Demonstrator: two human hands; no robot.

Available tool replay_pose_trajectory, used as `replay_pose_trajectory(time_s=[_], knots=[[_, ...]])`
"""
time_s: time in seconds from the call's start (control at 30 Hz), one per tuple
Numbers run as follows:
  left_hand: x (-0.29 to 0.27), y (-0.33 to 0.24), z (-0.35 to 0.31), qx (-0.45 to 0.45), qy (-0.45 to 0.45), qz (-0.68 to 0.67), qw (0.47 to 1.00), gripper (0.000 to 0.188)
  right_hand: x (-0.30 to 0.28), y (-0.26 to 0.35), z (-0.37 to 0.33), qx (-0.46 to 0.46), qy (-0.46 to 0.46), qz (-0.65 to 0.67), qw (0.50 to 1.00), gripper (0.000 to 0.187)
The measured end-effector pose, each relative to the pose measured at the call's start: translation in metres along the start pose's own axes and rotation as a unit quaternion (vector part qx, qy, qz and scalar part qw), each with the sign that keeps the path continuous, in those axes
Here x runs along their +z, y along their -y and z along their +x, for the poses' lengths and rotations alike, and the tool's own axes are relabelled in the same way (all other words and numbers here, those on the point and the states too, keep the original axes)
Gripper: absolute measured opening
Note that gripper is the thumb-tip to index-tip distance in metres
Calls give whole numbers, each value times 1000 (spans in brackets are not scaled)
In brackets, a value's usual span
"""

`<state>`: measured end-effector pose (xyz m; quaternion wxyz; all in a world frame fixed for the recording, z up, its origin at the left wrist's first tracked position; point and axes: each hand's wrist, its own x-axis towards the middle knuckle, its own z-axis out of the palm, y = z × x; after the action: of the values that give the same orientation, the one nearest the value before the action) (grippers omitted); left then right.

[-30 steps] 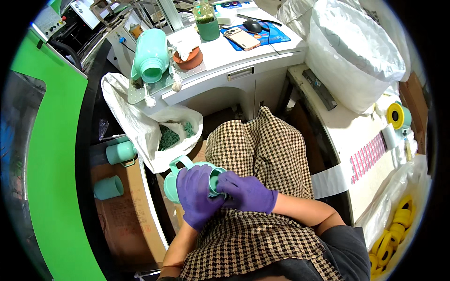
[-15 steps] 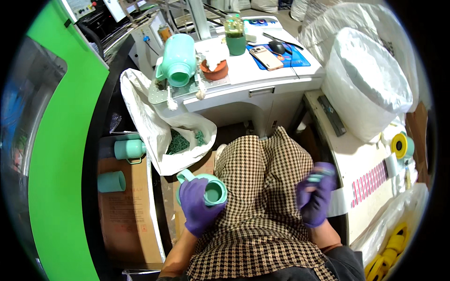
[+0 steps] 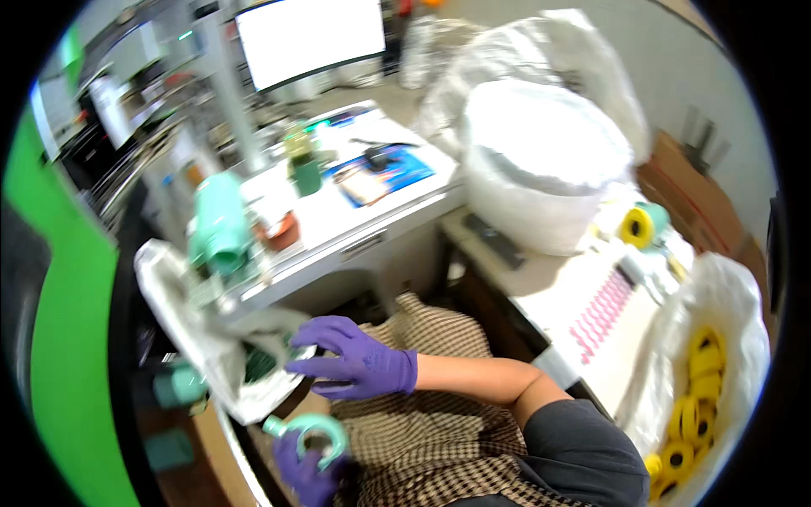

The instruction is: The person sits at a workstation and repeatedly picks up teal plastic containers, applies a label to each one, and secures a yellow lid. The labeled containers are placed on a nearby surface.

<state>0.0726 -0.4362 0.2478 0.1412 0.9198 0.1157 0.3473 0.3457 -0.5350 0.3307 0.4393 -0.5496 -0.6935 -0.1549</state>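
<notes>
My left hand, in a purple glove, grips a mint-green handled cup low over my lap, its round mouth facing up. The handle sticks out to the left. My right hand, gloved in purple too, reaches across to the left just above the cup. Its fingers are spread, and no held thing shows between them. Beyond the fingertips is a white woven sack with dark green scraps in it; whether the fingers touch its rim I cannot tell.
Ahead, a white desk bears a large mint-green jug, a brown pot, a green-filled jar, a phone and a mouse. Right stand a big white bag and a bag of yellow rings.
The view has turned rightward. My right hand has swung from the right across to the sack, and the small thing in it no longer shows. My left hand still holds the cup.
</notes>
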Motion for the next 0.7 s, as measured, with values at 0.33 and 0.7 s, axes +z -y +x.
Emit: replay_pose_trajectory(time_s=[0.33,0.7], knots=[[-10,-20,56,88,42,-14,995,33,-393,-110,-3,189,-46,-492,848,17],[-11,-30,57,60,64,-18,996,42,-455,-131,-24,482,8,-438,759,32]])
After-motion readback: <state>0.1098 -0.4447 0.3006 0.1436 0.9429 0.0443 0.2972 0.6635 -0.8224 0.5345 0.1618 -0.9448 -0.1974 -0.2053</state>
